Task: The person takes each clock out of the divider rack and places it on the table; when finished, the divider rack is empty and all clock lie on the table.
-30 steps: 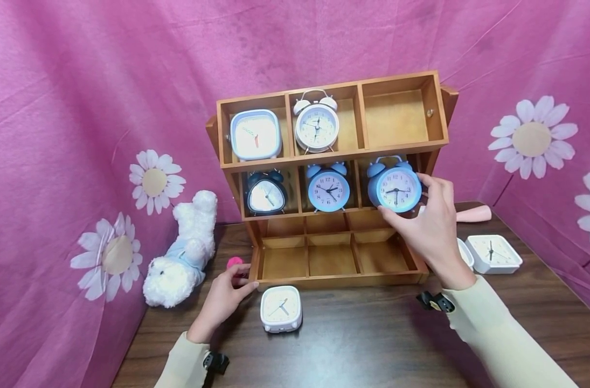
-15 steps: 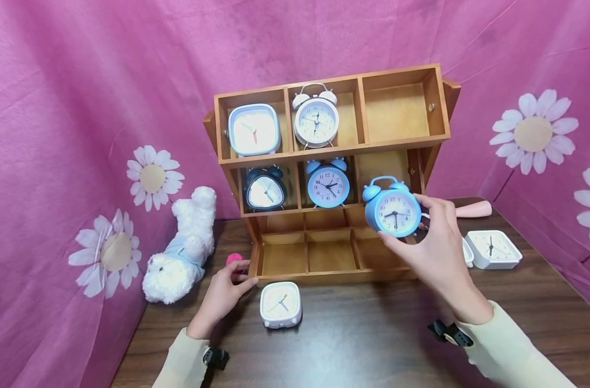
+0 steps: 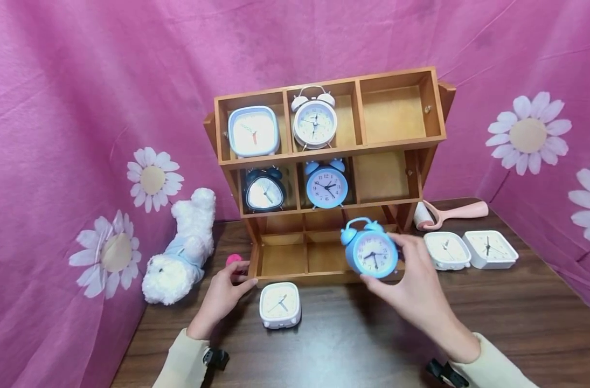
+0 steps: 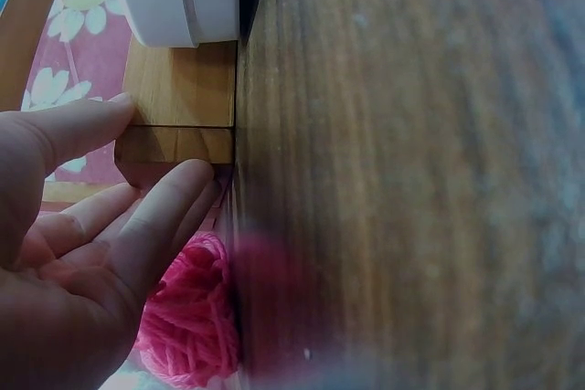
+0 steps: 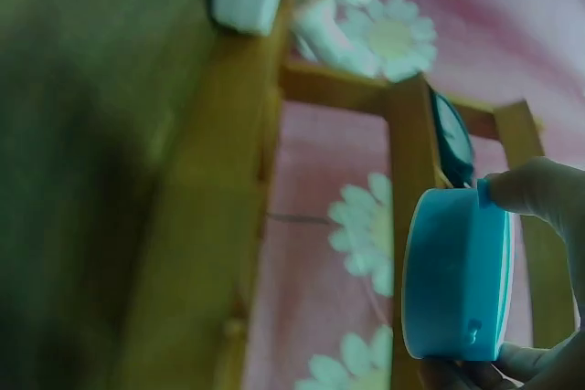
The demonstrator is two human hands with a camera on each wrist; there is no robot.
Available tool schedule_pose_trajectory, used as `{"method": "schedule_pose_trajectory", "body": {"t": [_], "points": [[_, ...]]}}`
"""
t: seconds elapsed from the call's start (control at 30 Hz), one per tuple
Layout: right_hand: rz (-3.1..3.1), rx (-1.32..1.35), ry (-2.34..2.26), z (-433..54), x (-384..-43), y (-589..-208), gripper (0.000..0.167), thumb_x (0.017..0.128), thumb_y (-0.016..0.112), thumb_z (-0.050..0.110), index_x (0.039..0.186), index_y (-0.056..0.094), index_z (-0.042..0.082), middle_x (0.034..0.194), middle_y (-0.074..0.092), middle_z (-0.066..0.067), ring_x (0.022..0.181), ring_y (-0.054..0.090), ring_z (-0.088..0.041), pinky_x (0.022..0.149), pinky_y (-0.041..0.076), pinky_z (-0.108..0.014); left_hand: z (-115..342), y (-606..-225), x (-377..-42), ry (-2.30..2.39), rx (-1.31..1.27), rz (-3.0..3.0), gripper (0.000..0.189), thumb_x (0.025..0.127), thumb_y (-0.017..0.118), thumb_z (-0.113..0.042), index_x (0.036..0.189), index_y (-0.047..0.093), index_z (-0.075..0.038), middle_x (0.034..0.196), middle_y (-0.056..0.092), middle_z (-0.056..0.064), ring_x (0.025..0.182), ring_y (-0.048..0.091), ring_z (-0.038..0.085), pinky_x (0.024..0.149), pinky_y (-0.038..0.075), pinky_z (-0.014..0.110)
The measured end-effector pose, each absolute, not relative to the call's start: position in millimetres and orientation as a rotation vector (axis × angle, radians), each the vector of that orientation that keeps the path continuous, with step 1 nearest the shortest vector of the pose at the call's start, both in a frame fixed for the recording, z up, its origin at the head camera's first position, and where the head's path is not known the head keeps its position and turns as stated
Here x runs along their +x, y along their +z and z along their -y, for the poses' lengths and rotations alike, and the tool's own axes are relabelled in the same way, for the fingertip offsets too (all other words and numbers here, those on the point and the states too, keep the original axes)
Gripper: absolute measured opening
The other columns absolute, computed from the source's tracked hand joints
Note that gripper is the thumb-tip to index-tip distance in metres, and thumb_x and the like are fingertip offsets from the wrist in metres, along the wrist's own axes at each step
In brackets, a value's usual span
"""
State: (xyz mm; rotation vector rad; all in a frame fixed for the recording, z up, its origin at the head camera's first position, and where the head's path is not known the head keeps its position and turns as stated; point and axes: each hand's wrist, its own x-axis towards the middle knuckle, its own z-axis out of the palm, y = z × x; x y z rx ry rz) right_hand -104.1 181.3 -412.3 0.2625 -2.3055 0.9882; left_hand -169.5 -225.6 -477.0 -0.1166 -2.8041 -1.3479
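Observation:
My right hand (image 3: 413, 285) grips a blue twin-bell alarm clock (image 3: 375, 254) by its sides, thumb below and fingers at the right. The clock hangs tilted in front of the bottom tier of a wooden shelf (image 3: 324, 281). In the right wrist view, the side of the blue clock (image 5: 452, 276) shows between thumb and fingers. My left hand (image 3: 222, 296) holds the shelf's lower left corner, thumb at the front and fingers at the end, seen closely at the wooden corner (image 4: 178, 143). Just right of that hand, a white square clock (image 3: 280, 305) stands on the table.
The upper tiers hold a square clock (image 3: 254, 131), a white twin-bell clock (image 3: 315, 124), a dark clock (image 3: 264, 189) and another blue clock (image 3: 326, 186). Two white clocks (image 3: 447, 250) and a pink-handled lint roller (image 3: 464, 210) lie right. A plush toy (image 3: 180, 253) and pink yarn (image 4: 192, 317) are left.
My right hand has taken the blue clock out of the middle tier's right compartment and brought it down and slightly left. The left hand has stayed at the shelf corner.

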Motion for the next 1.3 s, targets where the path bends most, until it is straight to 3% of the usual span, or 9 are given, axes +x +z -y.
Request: {"method": "schedule_pose_trajectory", "body": {"t": [0.3, 0.5, 0.63, 1.3], "points": [[2.461, 0.254, 1.023, -167, -85, -441, 0.093, 0.067, 0.108, 0.027, 0.146, 0.062, 0.004, 0.135, 0.063, -0.012, 0.117, 0.064, -0.024, 0.098, 0.043, -0.019, 225, -476, -169, -1.348, -0.105, 2.812, 0.045, 0.099, 0.088, -0.015, 0.139, 0.073, -0.002, 0.126, 0.081, 0.019, 0.107, 0.083, 0.028, 0.079, 0.06, 0.024], [2.526, 0.231, 1.029, -161, -79, -445, 0.093, 0.068, 0.109, 0.034, 0.144, 0.063, 0.008, 0.132, 0.065, -0.01, 0.116, 0.066, -0.022, 0.096, 0.056, -0.042, 225, -477, -169, -1.346, -0.116, 2.807, 0.045, 0.099, 0.088, -0.016, 0.139, 0.073, -0.001, 0.127, 0.081, 0.019, 0.107, 0.083, 0.028, 0.08, 0.061, 0.024], [2.568, 0.213, 1.048, -158, -76, -447, 0.093, 0.069, 0.108, 0.038, 0.144, 0.063, 0.009, 0.132, 0.065, -0.009, 0.116, 0.066, -0.022, 0.096, 0.058, -0.048, 226, -477, -168, -1.349, -0.115, 2.804, 0.045, 0.099, 0.088, -0.016, 0.139, 0.073, -0.001, 0.128, 0.081, 0.019, 0.107, 0.083, 0.028, 0.079, 0.06, 0.023], [2.73, 0.201, 1.104, -134, -66, -461, 0.084, 0.065, 0.108, 0.038, 0.132, 0.066, 0.011, 0.12, 0.062, 0.002, 0.103, 0.062, -0.011, 0.089, 0.055, -0.032, 226, -475, -168, -1.345, -0.103, 2.813, 0.045, 0.099, 0.088, -0.017, 0.139, 0.073, -0.002, 0.126, 0.081, 0.018, 0.106, 0.083, 0.027, 0.079, 0.062, 0.024]]}}
